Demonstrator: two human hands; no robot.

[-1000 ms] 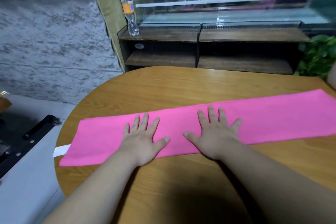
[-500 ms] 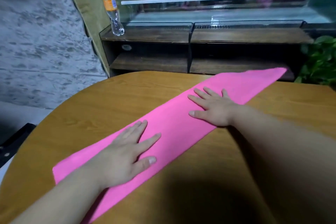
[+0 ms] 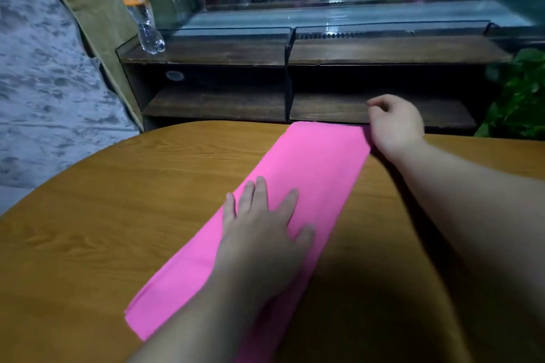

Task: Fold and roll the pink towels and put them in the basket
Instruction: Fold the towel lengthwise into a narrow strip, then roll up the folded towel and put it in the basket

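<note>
A pink towel (image 3: 298,186), folded into a long narrow strip, lies diagonally on the round wooden table (image 3: 118,200), running from near left to the far edge. My left hand (image 3: 259,233) presses flat on the middle of the strip with fingers spread. My right hand (image 3: 395,124) is at the towel's far right corner, fingers curled, and appears to pinch that corner at the table's far edge. No basket is in view.
Behind the table stands a dark wooden shelf unit (image 3: 295,53) with a glass case above it. A plastic bottle (image 3: 135,3) with an orange label stands on its left end. A green plant (image 3: 522,97) is at the right.
The towel now points more away from me. My right hand has slid from the strip's middle to its far right corner and curled. My left hand has moved further up the strip.
</note>
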